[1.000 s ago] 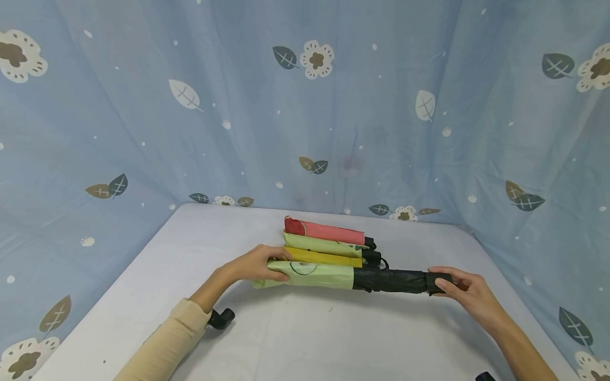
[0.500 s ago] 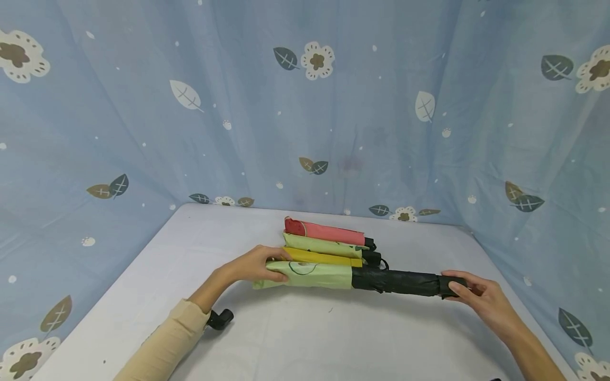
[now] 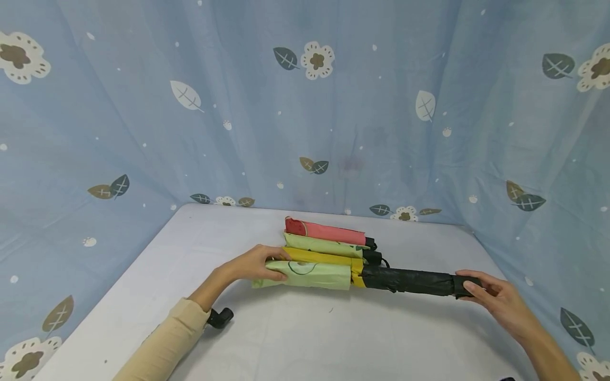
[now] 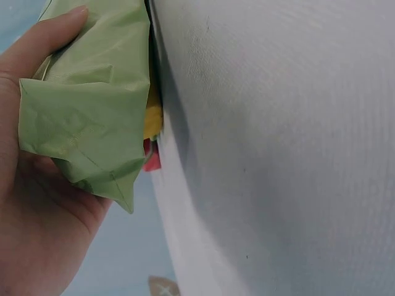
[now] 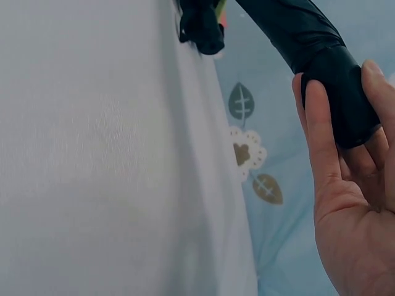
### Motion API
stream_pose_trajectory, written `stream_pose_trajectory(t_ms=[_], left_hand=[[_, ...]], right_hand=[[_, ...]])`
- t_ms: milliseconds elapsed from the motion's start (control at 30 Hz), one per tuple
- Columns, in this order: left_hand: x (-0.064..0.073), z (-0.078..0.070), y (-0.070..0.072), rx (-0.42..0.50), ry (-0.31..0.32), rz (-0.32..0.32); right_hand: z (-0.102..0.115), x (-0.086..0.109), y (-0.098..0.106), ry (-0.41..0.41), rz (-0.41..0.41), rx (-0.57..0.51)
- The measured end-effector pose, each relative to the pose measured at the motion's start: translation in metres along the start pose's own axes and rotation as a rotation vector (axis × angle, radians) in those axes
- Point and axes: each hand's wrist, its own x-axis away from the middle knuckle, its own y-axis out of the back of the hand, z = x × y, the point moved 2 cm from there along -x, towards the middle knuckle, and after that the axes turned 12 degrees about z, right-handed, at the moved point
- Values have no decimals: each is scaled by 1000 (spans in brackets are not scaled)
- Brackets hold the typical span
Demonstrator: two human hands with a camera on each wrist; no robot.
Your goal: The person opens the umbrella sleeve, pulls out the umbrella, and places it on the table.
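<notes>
My left hand (image 3: 259,263) grips the closed end of a light green umbrella sleeve (image 3: 319,276) with an avocado print, thumb on the near side. In the left wrist view the sleeve's (image 4: 92,111) corner hangs limp below the fingers. To its right a black folded umbrella (image 3: 405,279) lies in line with the sleeve. My right hand (image 3: 498,299) holds its handle end (image 5: 339,98) between thumb and fingers. A strip of yellow shows between the sleeve's mouth and the umbrella. Directly behind lies a yellow sleeved umbrella (image 3: 324,256).
Behind the yellow one lie a light green sleeved umbrella (image 3: 326,244) and a red-pink one (image 3: 333,233), black handles to the right. A white cloth (image 3: 305,338) covers the table. Blue floral curtains (image 3: 238,106) surround it. A black device (image 3: 221,318) sits at the left wrist.
My right hand has moved right with the black umbrella, drawing it out of the green sleeve. The yellow strip has appeared at the sleeve's mouth. My left hand has stayed in place.
</notes>
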Motion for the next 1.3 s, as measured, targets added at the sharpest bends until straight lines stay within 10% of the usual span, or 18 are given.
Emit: stream_pose_trajectory(t_ms=[900,1300], left_hand=[[-9,-9,-12,-65,-47,40],[-11,-13,-13,-74,-33,51]], right_hand=[[-32,24,32,11,-8,-172],[-50,25,46,-276,-16,-61]])
